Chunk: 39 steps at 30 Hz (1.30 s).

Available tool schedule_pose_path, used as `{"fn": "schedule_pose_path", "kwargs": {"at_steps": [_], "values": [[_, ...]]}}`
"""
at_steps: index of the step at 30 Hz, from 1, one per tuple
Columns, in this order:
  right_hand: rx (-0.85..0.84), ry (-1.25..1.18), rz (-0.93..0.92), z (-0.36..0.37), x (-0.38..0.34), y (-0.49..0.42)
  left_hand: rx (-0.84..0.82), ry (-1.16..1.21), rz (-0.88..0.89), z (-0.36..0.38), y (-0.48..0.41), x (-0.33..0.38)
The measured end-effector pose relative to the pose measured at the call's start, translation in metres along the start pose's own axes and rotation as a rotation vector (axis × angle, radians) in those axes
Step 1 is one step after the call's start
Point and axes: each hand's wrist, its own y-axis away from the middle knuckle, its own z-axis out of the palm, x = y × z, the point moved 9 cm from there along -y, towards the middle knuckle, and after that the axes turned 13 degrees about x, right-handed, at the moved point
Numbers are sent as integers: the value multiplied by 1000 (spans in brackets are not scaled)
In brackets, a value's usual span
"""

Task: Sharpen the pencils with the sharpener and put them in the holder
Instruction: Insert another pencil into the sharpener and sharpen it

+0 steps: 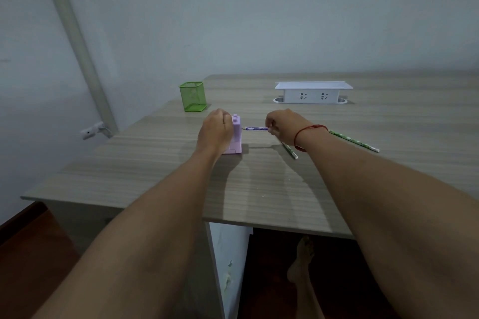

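Note:
A pink box-shaped sharpener (237,134) stands on the wooden table (155,163). My left hand (216,129) wraps around its left side, covering part of it. My right hand (281,123) pinches a purple pencil (255,128) held level, its tip right at the sharpener's right face. Two green patterned pencils lie on the table: one (290,150) partly under my right wrist, another (355,141) further right. An empty green mesh holder (193,97) stands behind and to the left of the sharpener.
A white socket box (312,93) sits at the back of the table over a cable slot. The table's left edge and front edge are near. A wall socket (89,132) is on the left wall. A bare foot (302,261) shows under the table.

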Motion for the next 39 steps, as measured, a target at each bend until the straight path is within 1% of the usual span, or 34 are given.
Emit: {"fn": "schedule_pose_path", "kwargs": {"at_steps": [9,18,26,34,37,39], "values": [[-3,-30,-3,1,-1,1,-5,-41,-18,1,2,1],[57,8,-23,3,-23,-8,5,-80,34,-5,3,8],[35,9,-54,5,-31,-3,-30,-15,36,-2,3,9],[51,5,-98,7,-49,-3,-27,-11,61,-3,5,12],[92,-109,6,11,-40,0,-56,-72,100,-5,6,13],[169,-185,132,10,-27,5,-54,-134,107,-6,5,10]]}}
